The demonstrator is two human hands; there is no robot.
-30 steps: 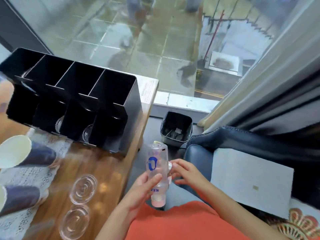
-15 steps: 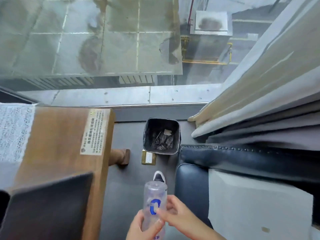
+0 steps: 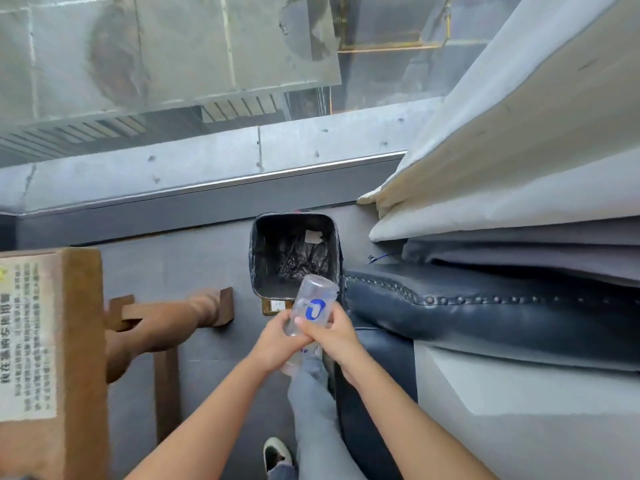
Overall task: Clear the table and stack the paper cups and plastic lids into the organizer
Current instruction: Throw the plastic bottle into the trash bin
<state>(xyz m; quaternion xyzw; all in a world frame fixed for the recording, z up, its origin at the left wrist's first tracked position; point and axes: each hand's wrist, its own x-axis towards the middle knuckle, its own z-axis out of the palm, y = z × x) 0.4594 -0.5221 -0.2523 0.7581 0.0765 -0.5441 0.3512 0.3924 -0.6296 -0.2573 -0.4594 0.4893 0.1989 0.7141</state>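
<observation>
Across the top, window (image 3: 173,64): grey tiled roofing and a concrete ledge are seen through the glass, which is bounded below by a dark sill
curtain (image 3: 502,133): pale folds are hung down the right side, with grey folds gathered beneath them above the sofa
sofa (image 3: 485,317): dark blue leather, trimmed with a row of studs, is set on the right, its arm just beside the bin
white panel (image 3: 519,427): a flat pale sheet is laid on the sofa seat at the lower right
floor (image 3: 194,271): dark grey, seen between the table and the sofa
table (image 3: 83,341): only a wooden corner is shown at the left edge, with a printed label (image 3: 27,341) stuck on top; the print is too blurred to be read
table leg (image 3: 166,320): a turned wooden leg is seen below the table edge, left of the bin
bin (image 3: 257,258): square, lined with a black bag, stood on the floor between the table leg and the sofa; a scrap of paper (image 3: 313,236) is seen inside
trouser leg (image 3: 315,410): grey fabric is seen along the sofa front, with a shoe (image 3: 276,453) beside it at the bottom
bottle (image 3: 313,303): clear plastic with a blue mark, held tilted off the table and above the floor; its far end is overlapped with the bin's near rim in this view
left hand (image 3: 277,344): curled round the lower part of the bottle from the left
right hand (image 3: 337,336): wrapped over the bottle from the right, thumb laid below the blue mark, touching the left hand
floor plate (image 3: 275,305): a small brass-coloured plate is set in the floor just before the bin, partly covered by the bottle
</observation>
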